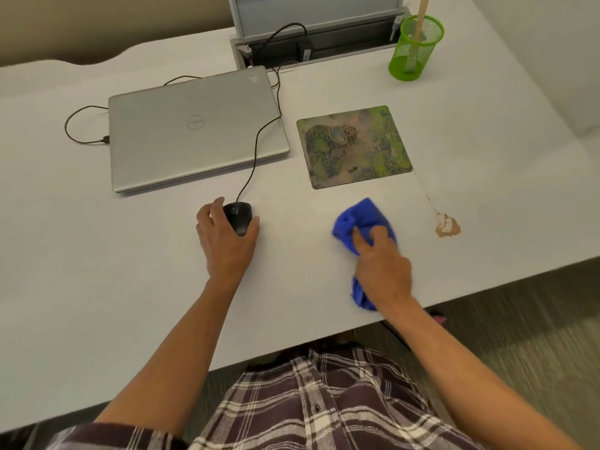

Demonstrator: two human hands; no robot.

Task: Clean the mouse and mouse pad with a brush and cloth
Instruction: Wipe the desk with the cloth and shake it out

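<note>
My left hand [227, 237] cups the mouse [238, 217], fingers closed round its sides; my right hand [381, 261] presses a bunched cloth [365, 219] flat to the desk [97, 271], fingers clamped on it. The mouse sits off the pad [354, 146], its cable [259, 141] crossing the laptop [194, 131]; it looks light, hard and smooth, best held by the flanks; the cloth is soft and gathers easily. A brush [418, 34] stands in the green cup [415, 48]; brown debris [447, 225] lies to the right.
</note>
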